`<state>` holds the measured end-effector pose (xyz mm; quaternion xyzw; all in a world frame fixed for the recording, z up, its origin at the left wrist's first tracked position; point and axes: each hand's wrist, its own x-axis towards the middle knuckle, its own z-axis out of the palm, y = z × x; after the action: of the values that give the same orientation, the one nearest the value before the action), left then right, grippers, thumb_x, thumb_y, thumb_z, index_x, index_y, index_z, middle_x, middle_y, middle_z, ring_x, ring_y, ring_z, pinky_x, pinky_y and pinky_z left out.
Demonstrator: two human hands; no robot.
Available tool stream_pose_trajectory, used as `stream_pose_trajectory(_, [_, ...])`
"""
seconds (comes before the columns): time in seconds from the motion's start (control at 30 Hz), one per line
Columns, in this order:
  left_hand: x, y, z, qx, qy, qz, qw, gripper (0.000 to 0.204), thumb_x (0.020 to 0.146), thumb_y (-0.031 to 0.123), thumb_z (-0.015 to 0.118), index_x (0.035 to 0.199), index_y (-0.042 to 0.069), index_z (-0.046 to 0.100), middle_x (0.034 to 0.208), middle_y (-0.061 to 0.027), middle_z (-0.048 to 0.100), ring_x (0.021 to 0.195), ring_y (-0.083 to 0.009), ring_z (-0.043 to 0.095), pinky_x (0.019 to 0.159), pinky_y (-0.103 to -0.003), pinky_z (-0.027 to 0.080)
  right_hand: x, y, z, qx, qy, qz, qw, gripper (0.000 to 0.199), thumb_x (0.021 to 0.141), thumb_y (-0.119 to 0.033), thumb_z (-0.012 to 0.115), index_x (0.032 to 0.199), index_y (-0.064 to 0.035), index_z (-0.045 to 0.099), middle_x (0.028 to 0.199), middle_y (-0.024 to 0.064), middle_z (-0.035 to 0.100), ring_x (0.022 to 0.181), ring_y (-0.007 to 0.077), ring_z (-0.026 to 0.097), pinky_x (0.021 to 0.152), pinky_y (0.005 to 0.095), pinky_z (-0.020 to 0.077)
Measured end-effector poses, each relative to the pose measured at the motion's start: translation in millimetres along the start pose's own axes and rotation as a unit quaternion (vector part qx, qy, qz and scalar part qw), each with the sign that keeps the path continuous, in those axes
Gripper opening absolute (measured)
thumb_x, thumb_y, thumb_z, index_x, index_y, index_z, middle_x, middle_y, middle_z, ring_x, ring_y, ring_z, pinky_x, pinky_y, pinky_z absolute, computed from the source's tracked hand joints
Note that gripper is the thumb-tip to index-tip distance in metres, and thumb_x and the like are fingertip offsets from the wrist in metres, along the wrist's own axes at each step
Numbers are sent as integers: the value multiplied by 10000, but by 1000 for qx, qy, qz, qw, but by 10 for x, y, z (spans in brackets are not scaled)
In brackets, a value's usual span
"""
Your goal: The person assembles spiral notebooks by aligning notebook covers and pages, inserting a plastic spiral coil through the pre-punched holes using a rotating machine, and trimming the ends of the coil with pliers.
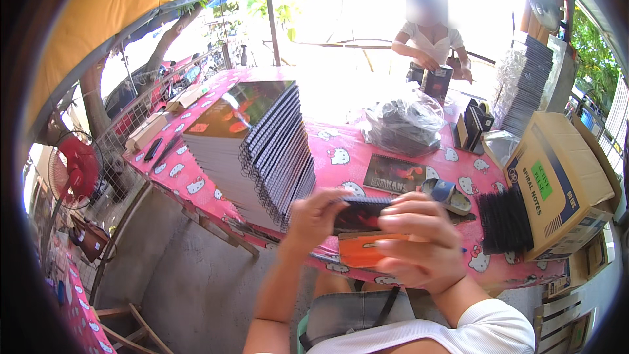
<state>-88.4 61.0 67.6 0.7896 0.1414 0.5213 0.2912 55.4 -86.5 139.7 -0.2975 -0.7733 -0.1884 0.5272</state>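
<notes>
The head view is showing the left hand pinching the left end of a small dark notebook, fingers curled shut around its spiral edge. The right hand is gripping the notebook's right side, fingers half closed over it and over an orange pad lying just beneath. Both are being held above the near edge of the pink surface.

Just beyond the left hand a tall stack of spiral notebooks is standing. Beyond the right hand a single dark notebook is lying flat, with a blue sandal beside it. To the right of the right hand black spirals are lying against a cardboard box; its contents cannot be seen. Farther off a clear bag is holding dark items, and another person is handling a notebook.
</notes>
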Motion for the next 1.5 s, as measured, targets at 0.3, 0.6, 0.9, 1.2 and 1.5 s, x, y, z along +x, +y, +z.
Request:
stream_pose_trajectory(0.3, [1501, -104, -1844, 25, 425, 3, 905, 204, 846, 77, 672, 1012, -41, 665, 924, -75, 684, 828, -111, 611, 776, -226, 469, 918, 1224, 276, -41, 225, -21, 973, 99, 759, 7, 667, 855, 21, 649, 842, 108, 654, 771, 180, 611, 687, 282, 471])
stream_pose_trajectory(0.6, [1196, -876, -1891, -36, 428, -131, 893, 129, 856, 58, 589, 914, -4, 686, 871, -47, 664, 778, -108, 584, 762, -245, 449, 1187, 2499, 1703, 119, 100, 447, 881, 512, 911, -475, 523, 994, 12, 658, 808, 111, 648, 767, 189, 594, 718, 329, 460])
stream_pose_trajectory(0.9, [996, -207, -1592, 158, 533, 50, 830, 400, 956, 316, 497, 1125, -41, 559, 1044, -168, 641, 1006, -211, 600, 903, -344, 450, 701, 2393, 1616, 54, 130, 303, 943, 472, 892, -459, 541, 989, -4, 616, 848, 196, 635, 822, 293, 616, 776, 394, 471])
stream_pose_trajectory(1.2, [322, 1814, -71, -786, -117, -45, 605, 617, 981, 457, 357, 1307, -66, 381, 1293, -347, 443, 1227, -379, 463, 1062, -528, 287, -1721, 3322, 68, -199, -493, 606, 591, 429, 697, -381, 731, 864, 10, 678, 949, 184, 678, 911, 319, 653, 786, 394, 531])
stream_pose_trajectory(1.5, [308, 2274, 435, -789, -42, 15, 612, 628, 947, 441, 372, 1043, -174, 451, 981, -337, 518, 859, -334, 542, 988, -383, 378, -1913, 3546, -6, -175, -551, 557, 597, 364, 666, -371, 781, 798, -39, 717, 892, 165, 688, 853, 310, 662, 802, 363, 520])
